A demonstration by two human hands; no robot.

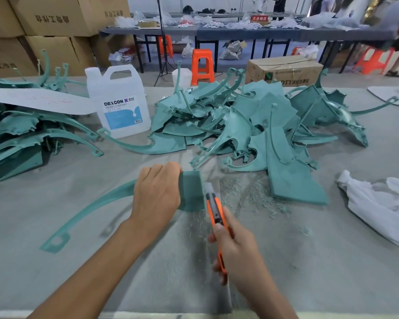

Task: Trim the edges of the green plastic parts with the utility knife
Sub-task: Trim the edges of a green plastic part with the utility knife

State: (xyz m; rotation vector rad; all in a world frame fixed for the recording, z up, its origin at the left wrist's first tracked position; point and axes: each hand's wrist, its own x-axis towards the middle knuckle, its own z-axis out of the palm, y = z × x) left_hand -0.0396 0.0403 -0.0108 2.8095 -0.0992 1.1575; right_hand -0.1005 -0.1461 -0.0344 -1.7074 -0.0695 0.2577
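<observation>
My left hand (157,192) grips a green plastic part (192,192) at its flat wide end; the part's long curved arm runs down-left to a tab with a hole. My right hand (236,247) holds an orange utility knife (214,210), its blade end lying against the right edge of the held part. A large heap of green parts (251,125) lies beyond on the table, and another stack of green parts (21,139) sits at the left. Green shavings (251,194) are scattered to the right of the knife.
A white DEXCON jug (120,102) stands between the two piles. A white cloth (382,203) lies at the right. A white board (39,100) rests on the left stack. Cardboard boxes (283,72), orange stools (202,65) and tables stand behind.
</observation>
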